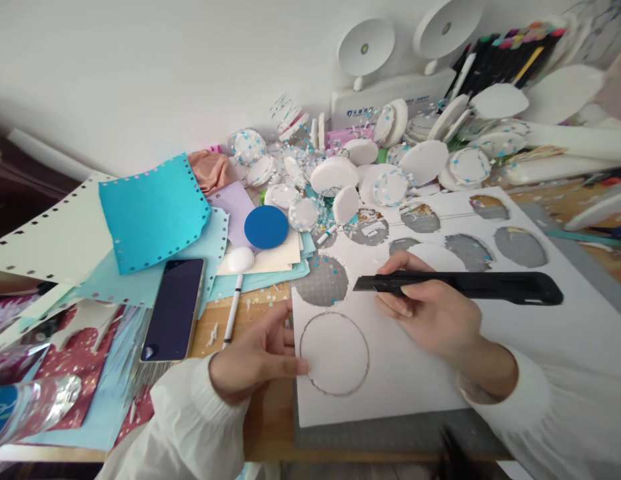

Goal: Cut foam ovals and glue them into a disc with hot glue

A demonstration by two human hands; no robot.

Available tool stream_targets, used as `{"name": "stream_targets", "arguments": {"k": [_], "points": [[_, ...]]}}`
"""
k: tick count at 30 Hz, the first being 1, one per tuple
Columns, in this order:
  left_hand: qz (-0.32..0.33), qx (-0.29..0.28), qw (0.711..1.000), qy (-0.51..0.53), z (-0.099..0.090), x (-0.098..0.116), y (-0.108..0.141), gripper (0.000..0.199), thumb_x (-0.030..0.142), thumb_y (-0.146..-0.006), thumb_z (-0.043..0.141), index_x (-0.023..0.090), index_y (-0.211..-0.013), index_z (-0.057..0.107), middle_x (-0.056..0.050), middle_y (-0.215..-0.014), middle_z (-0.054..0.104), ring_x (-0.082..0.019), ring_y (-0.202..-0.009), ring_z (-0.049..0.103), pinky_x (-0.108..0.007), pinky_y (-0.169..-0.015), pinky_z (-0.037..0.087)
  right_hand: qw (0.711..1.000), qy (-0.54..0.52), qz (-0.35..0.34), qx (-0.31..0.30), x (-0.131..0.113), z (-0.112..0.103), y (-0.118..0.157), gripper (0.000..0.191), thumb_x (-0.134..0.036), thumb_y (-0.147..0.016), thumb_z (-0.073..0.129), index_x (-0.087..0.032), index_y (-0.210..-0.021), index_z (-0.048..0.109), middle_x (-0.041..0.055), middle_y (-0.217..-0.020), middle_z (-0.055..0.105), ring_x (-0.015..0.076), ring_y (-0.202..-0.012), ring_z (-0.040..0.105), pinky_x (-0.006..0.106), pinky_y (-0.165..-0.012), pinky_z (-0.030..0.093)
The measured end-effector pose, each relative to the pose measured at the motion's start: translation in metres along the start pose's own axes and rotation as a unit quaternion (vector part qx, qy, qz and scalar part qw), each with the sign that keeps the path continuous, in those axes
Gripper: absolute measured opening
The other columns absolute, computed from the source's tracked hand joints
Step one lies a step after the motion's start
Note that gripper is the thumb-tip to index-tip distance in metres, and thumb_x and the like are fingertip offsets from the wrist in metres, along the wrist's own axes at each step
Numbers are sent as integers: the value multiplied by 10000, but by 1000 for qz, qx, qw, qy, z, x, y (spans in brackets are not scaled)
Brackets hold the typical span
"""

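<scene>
Head camera view shows, on a light brown wooden bench [270, 427], many things close around the work. At the far side, a crowded heap of small white round discs [335, 175], several with blue and white specks, meets the far edge of a white flat board [400, 380] and hides part of it. Behind this heap stand a white lamp with two round heads [365, 50] and a row of black markers with coloured caps [515, 57]. To the left lie a bright turquoise sheet with a punched border [153, 212], a dark-screened phone [174, 310], a white pen with black bands [233, 307] and a dark blue oval disc [266, 227]. The board rests upon a grey cutting mat [390, 430], which is visible through its round holes. Near its left corner is a thin drawn circle [335, 353]. The right hand [440, 320] has its grip closed around a black utility knife [490, 287], whose tip points left, beyond the circle; this hand covers part of the board. The left hand [260, 357] puts its thumb on the board at the circle's left side, fingers half bent; whether its grip pinches the edge, I cannot tell.
</scene>
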State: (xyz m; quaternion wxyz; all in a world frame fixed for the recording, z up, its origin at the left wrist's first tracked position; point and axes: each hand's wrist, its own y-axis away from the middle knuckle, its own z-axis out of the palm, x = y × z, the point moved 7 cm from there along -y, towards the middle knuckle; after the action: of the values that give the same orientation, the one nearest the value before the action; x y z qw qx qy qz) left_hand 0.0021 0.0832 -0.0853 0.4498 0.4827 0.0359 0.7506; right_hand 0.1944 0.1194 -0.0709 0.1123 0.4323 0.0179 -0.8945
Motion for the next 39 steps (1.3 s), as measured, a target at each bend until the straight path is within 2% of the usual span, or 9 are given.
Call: {"name": "stream_targets", "arguments": {"k": [3,6,10,12,17,27,34,37,39], "points": [[-7,11,1000,1,1,-2,-3,621,108,-659,818,168,-1215,546,-96,-976,738,-203,-860,715,-286,-757,536,1000,-8,7,-1,-1,1,-1,166,-197,-716,547,-214,-843,651,-39,-456,408,105,-442,298,261,-455,218],[12,30,999,25,8,-5,-3,465,178,-673,824,118,-1096,641,-122,-997,737,-225,-944,699,-293,-819,529,1000,-9,-1,-2,-3,2,-1,164,-193,-711,547,-214,-833,654,-38,-457,405,106,-448,307,262,-456,216],[43,42,995,81,21,-9,-3,420,187,-716,795,161,-1110,652,-101,-1066,729,-231,-1004,687,-301,-844,532,1000,-7,-22,-5,-6,4,0,166,-202,-716,546,-218,-845,650,-44,-467,402,104,-455,310,256,-462,222],[30,34,993,111,24,-12,-5,404,180,-731,782,170,-1114,652,-95,-1042,737,-228,-968,701,-295,-807,546,1000,-7,-27,-9,-6,4,1,164,-208,-720,548,-217,-852,645,-47,-468,401,103,-457,314,252,-463,227],[-29,58,987,146,17,-21,-14,319,162,-745,762,119,-1049,678,-109,-920,756,-219,-849,729,-260,-707,566,1000,-10,-16,-19,-2,3,0,151,-208,-726,553,-206,-860,623,-57,-468,399,96,-448,311,246,-457,229],[-37,56,986,153,17,-26,-16,289,142,-714,776,119,-995,714,-106,-910,764,-200,-795,733,-261,-722,572,999,33,-37,10,0,-4,-2,173,-190,-719,577,-196,-888,613,-69,-487,437,94,-455,337,262,-475,226],[-40,53,991,121,17,-25,-17,304,205,-708,791,115,-989,717,-110,-873,765,-206,-762,727,-273,-704,559,995,91,-28,-2,5,-9,1,163,-191,-747,569,-208,-905,604,-55,-557,460,106,-503,346,270,-499,234],[-26,97,994,44,10,-22,-13,314,254,-744,776,118,-1018,704,-114,-915,761,-207,-778,721,-281,-711,549,984,174,-22,-31,2,-7,2,185,-175,-772,574,-231,-948,578,-32,-693,550,115,-580,428,260,-536,294],[-12,113,993,-24,5,-19,-10,320,288,-767,763,120,-1031,696,-114,-939,758,-215,-812,716,-291,-730,543,963,256,-42,-66,-4,-3,3,171,-181,-790,588,-239,-950,567,-13,-795,590,132,-668,495,261,-584,341]]}}
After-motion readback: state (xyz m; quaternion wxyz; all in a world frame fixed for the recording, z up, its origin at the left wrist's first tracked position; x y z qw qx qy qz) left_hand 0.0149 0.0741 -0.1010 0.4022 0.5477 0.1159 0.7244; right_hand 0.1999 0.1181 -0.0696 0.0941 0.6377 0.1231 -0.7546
